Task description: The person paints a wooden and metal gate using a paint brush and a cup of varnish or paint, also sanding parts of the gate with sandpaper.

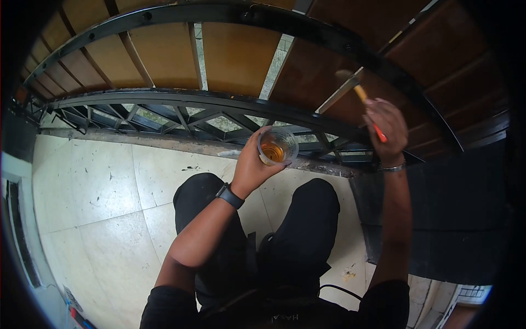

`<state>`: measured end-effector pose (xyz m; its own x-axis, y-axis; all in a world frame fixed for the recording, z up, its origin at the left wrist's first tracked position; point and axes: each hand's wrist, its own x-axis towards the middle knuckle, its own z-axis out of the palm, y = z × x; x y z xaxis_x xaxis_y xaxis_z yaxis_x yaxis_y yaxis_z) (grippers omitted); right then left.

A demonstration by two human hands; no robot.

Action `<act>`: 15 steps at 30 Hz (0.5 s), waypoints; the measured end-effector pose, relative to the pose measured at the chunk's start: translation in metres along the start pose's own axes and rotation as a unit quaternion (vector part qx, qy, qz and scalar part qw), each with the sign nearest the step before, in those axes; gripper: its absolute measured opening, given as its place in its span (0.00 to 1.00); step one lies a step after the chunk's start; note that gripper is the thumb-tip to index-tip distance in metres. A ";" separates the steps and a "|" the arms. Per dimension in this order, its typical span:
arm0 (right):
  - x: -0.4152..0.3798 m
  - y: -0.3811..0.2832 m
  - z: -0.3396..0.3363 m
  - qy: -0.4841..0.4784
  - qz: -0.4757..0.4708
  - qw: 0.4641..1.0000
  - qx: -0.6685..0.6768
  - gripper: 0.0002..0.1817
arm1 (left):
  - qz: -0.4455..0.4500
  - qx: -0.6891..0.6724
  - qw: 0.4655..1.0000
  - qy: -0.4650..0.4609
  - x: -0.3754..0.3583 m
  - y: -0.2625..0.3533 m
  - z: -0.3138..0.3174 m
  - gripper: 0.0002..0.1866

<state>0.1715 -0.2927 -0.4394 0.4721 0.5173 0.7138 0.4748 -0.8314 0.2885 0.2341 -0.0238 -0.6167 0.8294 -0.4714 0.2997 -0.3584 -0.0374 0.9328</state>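
My left hand (253, 164) is wrapped round a clear plastic cup (284, 143) with amber liquid in the bottom, held above the floor between my knees and the metal frame. Out to the right, my right hand (388, 123) grips a paintbrush (360, 92) with a yellow and red handle. Its bristles point up and left, over the dark brown wooden slats (312, 77). To the left of these, the slats (235, 52) are a lighter, yellowish brown. Narrow gaps separate the slats.
A curved black metal frame (263, 100) with diagonal bars runs across in front of me. Pale floor tiles (104, 181) with dark specks lie below. A dark panel (438, 208) stands on the right, and a red and blue object (76, 315) lies at bottom left.
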 end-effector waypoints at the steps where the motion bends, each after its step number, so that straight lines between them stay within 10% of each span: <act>1: 0.004 0.001 -0.006 0.040 -0.024 0.999 -0.016 0.14 | 0.000 -0.005 1.000 0.002 0.000 -0.001 0.000 0.46; 15: -0.023 -0.035 0.063 -0.084 0.007 0.991 0.107 0.13 | 0.029 0.019 0.999 0.028 0.003 -0.006 -0.006 0.47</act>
<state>0.1904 -0.2631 -0.5062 0.5886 0.5474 0.5949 0.6056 -0.7861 0.1241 0.2414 -0.0197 -0.6203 0.8292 -0.4240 0.3641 -0.4208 -0.0449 0.9060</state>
